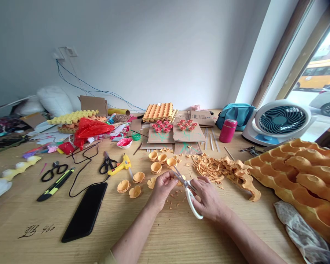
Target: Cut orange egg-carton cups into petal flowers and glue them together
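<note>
White-handled scissors (194, 205) are gripped in my right hand (209, 200), their blades slightly apart and pointing up and left toward my left hand. The fingers of my left hand (165, 185) are pinched together by the blade tips. An orange egg-carton cup piece (182, 180) shows behind the blades, apparently in that pinch, though fingers and scissors cover part of it. Just beyond my hands are cut orange cups, some nested, such as one flower-shaped cup (135, 191) and a rounder cup (156, 168). Small orange scraps (174, 201) lie beneath my hands.
Right of my hands are a pile of orange trimmings (209, 168) and large egg trays (305, 168). To the left lie a glue gun (121, 165), black scissors (54, 171), a utility knife (56, 184) and a phone (85, 211). Cardboard with red flowers (161, 136) stands behind.
</note>
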A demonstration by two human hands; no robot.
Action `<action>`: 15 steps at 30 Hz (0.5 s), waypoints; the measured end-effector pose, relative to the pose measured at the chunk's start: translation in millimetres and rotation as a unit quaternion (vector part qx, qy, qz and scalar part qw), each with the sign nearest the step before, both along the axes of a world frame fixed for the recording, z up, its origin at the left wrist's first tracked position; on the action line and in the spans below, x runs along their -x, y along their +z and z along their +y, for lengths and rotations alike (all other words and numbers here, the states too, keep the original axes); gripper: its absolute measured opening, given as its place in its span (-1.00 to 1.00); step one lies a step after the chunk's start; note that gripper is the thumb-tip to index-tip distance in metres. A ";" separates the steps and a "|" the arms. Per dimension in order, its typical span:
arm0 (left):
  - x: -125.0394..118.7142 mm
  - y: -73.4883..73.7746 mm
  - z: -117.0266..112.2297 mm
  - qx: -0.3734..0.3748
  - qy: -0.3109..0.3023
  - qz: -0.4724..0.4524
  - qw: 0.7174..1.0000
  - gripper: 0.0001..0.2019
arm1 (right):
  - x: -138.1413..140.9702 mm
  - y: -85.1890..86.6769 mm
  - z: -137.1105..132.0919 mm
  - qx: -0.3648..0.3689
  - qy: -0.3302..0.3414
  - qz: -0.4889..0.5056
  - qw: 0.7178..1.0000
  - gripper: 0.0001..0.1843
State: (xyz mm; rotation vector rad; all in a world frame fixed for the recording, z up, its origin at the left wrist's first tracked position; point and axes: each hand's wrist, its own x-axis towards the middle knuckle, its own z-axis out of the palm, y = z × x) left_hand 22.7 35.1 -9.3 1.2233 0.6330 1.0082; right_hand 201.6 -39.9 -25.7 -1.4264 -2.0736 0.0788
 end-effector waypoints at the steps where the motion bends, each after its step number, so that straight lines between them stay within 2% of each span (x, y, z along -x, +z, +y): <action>1: 0.4 1.3 0.2 -0.004 0.004 0.006 1.000 -0.83 | 0.0 0.3 -0.1 0.000 0.000 0.000 1.000 -0.81; 15: 5.3 5.3 4.2 -0.017 -0.015 -0.006 1.000 -0.81 | 1.3 3.3 -2.1 0.001 0.025 0.003 1.000 -0.78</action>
